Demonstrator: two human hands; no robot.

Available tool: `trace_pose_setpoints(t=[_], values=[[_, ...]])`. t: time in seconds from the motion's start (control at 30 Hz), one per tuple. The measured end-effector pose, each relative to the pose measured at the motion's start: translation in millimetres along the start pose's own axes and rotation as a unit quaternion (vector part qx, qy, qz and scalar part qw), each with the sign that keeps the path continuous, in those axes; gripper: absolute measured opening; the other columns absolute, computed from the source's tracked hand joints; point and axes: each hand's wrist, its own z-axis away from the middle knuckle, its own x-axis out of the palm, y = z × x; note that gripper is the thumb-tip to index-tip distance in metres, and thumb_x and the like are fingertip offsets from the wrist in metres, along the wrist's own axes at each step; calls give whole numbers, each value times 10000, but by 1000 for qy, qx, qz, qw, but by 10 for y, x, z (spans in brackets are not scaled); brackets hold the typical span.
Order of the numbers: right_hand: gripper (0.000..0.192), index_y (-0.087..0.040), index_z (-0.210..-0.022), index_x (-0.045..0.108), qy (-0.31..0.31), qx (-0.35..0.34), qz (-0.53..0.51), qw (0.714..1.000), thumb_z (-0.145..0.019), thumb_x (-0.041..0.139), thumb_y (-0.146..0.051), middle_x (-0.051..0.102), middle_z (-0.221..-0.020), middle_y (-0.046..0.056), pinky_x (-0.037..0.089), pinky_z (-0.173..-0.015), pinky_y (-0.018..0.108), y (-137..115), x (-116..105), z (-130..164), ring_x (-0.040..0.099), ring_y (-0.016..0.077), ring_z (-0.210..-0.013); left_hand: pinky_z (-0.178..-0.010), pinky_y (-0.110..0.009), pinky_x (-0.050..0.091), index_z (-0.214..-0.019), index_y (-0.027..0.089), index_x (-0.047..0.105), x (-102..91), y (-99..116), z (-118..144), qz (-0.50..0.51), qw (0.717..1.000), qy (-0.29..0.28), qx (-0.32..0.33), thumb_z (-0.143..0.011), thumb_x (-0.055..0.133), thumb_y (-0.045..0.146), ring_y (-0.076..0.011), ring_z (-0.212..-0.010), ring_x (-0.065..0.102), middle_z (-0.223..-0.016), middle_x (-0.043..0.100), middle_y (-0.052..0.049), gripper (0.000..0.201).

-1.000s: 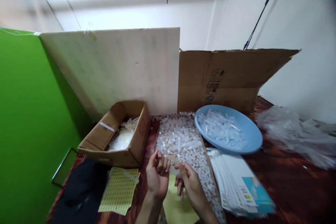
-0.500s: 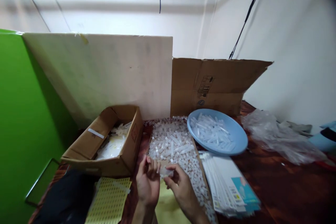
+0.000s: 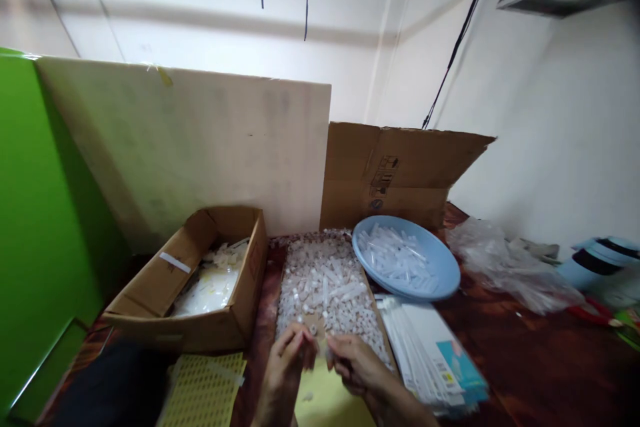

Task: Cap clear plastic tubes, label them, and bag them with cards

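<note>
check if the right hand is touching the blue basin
Apart: the head view shows small white pieces between the right hand and blue basin.

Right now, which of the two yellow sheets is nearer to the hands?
The plain-looking yellow sheet, showing between left hand and right hand; the other sheet, near the cardboard box, bears rows of marks.

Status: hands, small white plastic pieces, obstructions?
Left hand and right hand apart, both curled; contents too blurred to tell. Small white plastic pieces spread just beyond. Nothing seen blocking hands.

head | from wearer's head | forward, downward | table (image 3: pixel 530 360) near, wall (image 3: pixel 575 113) beyond
</note>
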Motion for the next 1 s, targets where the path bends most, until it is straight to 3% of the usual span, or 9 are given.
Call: trace_pose_setpoints(t=[0.13, 0.23, 0.3, 0.4, 0.5, 0.6, 0.7, 0.83, 1.0], values=[[569, -203, -1136, 653, 153, -170, 258, 939, -932, 454, -695, 651, -927, 63, 532, -671, 297, -293, -393, -203, 643, 188, -755, -1029, -299, 468, -1113, 188, 698, -310, 133, -78, 28, 991, 96, 86, -815, 765, 445, -248, -1192, 600, -1148, 701, -87, 398], [521, -243, -1428, 499, 212, -233, 486, 816, -981, 499, -511, 434, -1483, 116, 392, -1119, 394, -650, -841, -319, 457, 270, -1361, -1008, -300, 489, -1074, 197, 700, -498, 183, -66, 23, 988, 136, 65, -787, 787, 457, -255, -1175, 619, -1119, 719, -79, 397], [369, -217, -1332, 583, 219, -173, 582, 764, -1016, 441, -345, 495, -1438, 116, 361, -1144, 374, -894, -1216, -380, 463, 251, -1358, -890, -259, 524, -1002, 190, 713, -523, 183, -25, -44, 986, 156, 46, -755, 816, 464, -235, -1032, 661, -1011, 733, -63, 383], [272, -159, -1185, 658, 206, -75, 618, 755, -987, 472, -164, 631, -1255, 156, 418, -1072, 385, -1126, -1801, -466, 580, 260, -1212, -744, -233, 503, -915, 181, 725, -345, 131, 58, -213, 972, 93, 38, -821, 752, 483, -201, -837, 646, -847, 707, -42, 317], [144, -123, -1032, 683, 160, 72, 645, 744, -949, 644, -234, 694, -1034, 103, 542, -878, 397, -1105, -2241, -560, 671, 227, -953, -800, -261, 485, -935, 187, 728, 17, -52, 130, -349, 933, -79, 35, -950, 603, 412, -204, -875, 647, -892, 711, -56, 258], [243, -137, -1111, 658, 120, 160, 659, 725, -966, 655, -332, 680, -1089, 60, 582, -814, 388, -930, -2452, -640, 677, 199, -922, -856, -260, 466, -989, 208, 710, 342, -425, 167, -449, 862, -233, 38, -965, 570, 266, -190, -936, 647, -991, 716, -50, 153], [275, -145, -1171, 643, 107, 180, 664, 717, -974, 644, -336, 662, -1168, 77, 579, -852, 409, -767, -2542, -673, 669, 221, -994, -795, -267, 465, -1054, 205, 687, 479, -902, 185, -565, 750, -338, 62, -865, 649, 156, -220, -947, 649, -1078, 704, -78, 199], [283, -145, -1178, 646, 99, 175, 650, 733, -970, 647, -338, 658, -1190, 77, 577, -861, 413, -655, -2650, -651, 665, 232, -1013, -721, -284, 453, -1047, 161, 672, 454, -1361, 168, -648, 652, -383, 91, -823, 627, 70, -247, -911, 646, -1064, 698, -127, 245], [260, -132, -1106, 673, 66, 137, 604, 782, -962, 657, -349, 681, -1134, 61, 576, -843, 397, -609, -2731, -602, 674, 227, -978, -725, -293, 455, -947, 138, 709, 413, -1453, 93, -661, 651, -364, 78, -797, 651, 43, -251, -889, 654, -984, 721, -125, 187]])
